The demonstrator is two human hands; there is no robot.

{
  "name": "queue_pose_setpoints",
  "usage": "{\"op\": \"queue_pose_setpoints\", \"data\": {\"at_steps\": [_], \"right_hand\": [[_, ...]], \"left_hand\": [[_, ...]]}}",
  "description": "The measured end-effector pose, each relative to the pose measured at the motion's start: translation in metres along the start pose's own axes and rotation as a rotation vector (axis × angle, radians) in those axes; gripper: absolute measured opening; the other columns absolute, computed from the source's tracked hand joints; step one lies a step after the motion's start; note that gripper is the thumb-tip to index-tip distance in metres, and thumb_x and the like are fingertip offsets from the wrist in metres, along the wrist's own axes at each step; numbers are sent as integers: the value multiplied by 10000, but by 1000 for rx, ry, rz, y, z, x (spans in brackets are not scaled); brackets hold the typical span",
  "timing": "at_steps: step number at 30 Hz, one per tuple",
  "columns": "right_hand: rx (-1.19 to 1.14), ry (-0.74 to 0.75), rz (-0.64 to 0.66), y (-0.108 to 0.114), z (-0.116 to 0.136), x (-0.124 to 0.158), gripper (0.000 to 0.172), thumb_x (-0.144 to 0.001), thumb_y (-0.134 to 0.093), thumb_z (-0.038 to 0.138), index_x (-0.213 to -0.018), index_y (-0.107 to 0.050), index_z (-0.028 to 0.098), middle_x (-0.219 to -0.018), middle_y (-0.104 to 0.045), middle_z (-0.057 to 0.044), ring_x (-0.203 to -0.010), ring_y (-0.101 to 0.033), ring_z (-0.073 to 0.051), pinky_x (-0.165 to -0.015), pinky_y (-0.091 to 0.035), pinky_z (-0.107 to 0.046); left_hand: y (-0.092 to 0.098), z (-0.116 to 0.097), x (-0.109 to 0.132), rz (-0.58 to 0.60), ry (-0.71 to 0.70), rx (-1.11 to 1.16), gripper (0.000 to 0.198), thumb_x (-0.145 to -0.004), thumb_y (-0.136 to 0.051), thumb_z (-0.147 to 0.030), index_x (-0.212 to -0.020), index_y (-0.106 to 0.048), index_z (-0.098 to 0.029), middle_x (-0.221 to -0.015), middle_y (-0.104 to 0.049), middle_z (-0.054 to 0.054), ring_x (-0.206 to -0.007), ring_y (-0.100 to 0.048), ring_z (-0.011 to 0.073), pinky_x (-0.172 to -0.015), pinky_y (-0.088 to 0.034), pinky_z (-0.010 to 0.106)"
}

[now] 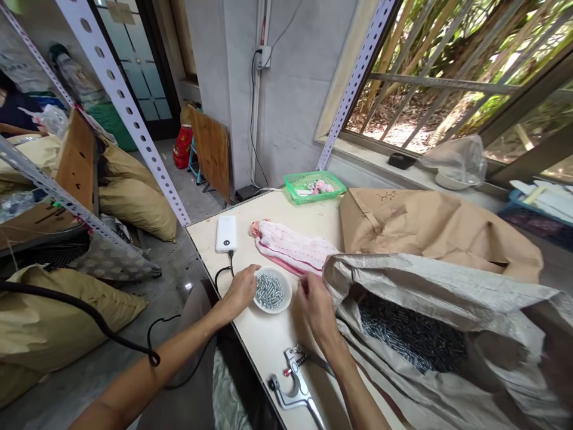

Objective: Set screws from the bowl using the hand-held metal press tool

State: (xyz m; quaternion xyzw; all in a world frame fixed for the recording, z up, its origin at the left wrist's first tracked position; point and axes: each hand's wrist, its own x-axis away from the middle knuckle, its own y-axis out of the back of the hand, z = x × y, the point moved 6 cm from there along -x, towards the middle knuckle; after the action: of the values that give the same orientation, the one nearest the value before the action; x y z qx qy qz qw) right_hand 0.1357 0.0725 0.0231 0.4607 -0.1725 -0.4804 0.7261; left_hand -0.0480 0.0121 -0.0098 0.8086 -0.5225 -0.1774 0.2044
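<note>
A small white bowl (287,294) full of short silvery metal pins (270,291) stands on the table. My left hand (242,286) grips its left rim between thumb and fingers. Just right of the bowl, my right hand (316,304) is held with curled fingers near the towel's end; what is inside them, if anything, is hidden. Beyond the bowl lies a folded pink-and-white towel (293,243). Below my hands rests a silver hand plier with a C-shaped jaw (298,388). An opened woven sack (403,269) at the right shows many dark metal pieces (412,334).
A white power bank (226,233) with a black cable lies by the table's left edge. A green basket (316,187) stands at the back, and a brown paper sack (430,224) behind the woven one. Left are a perforated metal post (120,101), full sacks (58,322) and a seated person.
</note>
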Motion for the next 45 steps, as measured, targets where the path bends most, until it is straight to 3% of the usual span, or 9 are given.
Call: {"op": "queue_pose_setpoints", "data": {"at_steps": [4,7,9,14,17,28,35,40,45], "right_hand": [[-208,-170,-127,35,-7,62,196,-829,-455,401,-791,-507,216,-688,-587,-7,-582,-524,-130,-567,-418,-260],[-330,-304,-174,36,-1,107,230,-798,-508,451,-757,-526,226,-664,-606,-5,-569,-551,-133,-564,-449,-257],[-400,-361,-191,28,8,134,237,-780,-543,465,-757,-545,229,-674,-625,-8,-586,-577,-140,-572,-467,-254],[-467,-436,-231,2,31,183,226,-801,-552,448,-822,-581,225,-746,-654,-28,-658,-619,-150,-607,-499,-249],[-445,-346,-259,-6,44,196,187,-848,-507,394,-865,-590,228,-758,-651,-29,-657,-617,-141,-592,-497,-241],[-366,-178,-358,-1,62,197,170,-886,-471,261,-1028,-561,230,-819,-632,-21,-705,-612,-129,-628,-506,-244],[71,-102,-267,18,33,201,337,-906,-445,330,-1213,-521,216,-994,-595,-93,-884,-559,-194,-748,-476,-337],[367,-22,-125,13,7,209,213,-916,-424,236,-1023,-606,211,-825,-584,-44,-762,-487,-160,-664,-381,-290],[426,43,-126,10,2,212,206,-913,-418,182,-984,-610,194,-756,-565,-30,-748,-463,-158,-674,-339,-291]], "left_hand": [[-9,-20,0,26,-32,-52,352,-794,-451,-115,-1101,-613,-170,-967,-643,90,-935,-588,231,-875,-466,346],[2,-50,31,-6,-146,-148,331,-844,-480,-212,-1154,-597,-194,-1062,-600,96,-999,-543,232,-854,-467,340],[1,-64,62,111,-194,-52,258,-846,-524,-295,-1046,-656,-200,-981,-628,85,-925,-565,212,-814,-477,308],[-30,-46,129,584,263,407,254,-705,-676,-387,-774,-714,-146,-666,-659,40,-515,-529,118,-506,-456,223],[-41,-35,147,643,428,577,295,-628,-740,-387,-751,-712,-120,-629,-653,32,-476,-512,93,-487,-446,209],[-43,-33,156,643,490,686,414,-548,-799,-458,-724,-686,-100,-643,-659,47,-475,-517,86,-502,-430,211],[-23,-45,113,451,16,236,200,-734,-635,-357,-732,-699,-168,-728,-684,38,-677,-591,153,-640,-448,234],[-30,-46,103,565,-90,64,195,-751,-592,-331,-722,-682,-160,-729,-688,32,-683,-588,157,-643,-438,239],[-49,-27,114,697,71,141,288,-738,-590,-403,-749,-661,-123,-575,-601,8,-548,-527,123,-539,-402,223]]}}
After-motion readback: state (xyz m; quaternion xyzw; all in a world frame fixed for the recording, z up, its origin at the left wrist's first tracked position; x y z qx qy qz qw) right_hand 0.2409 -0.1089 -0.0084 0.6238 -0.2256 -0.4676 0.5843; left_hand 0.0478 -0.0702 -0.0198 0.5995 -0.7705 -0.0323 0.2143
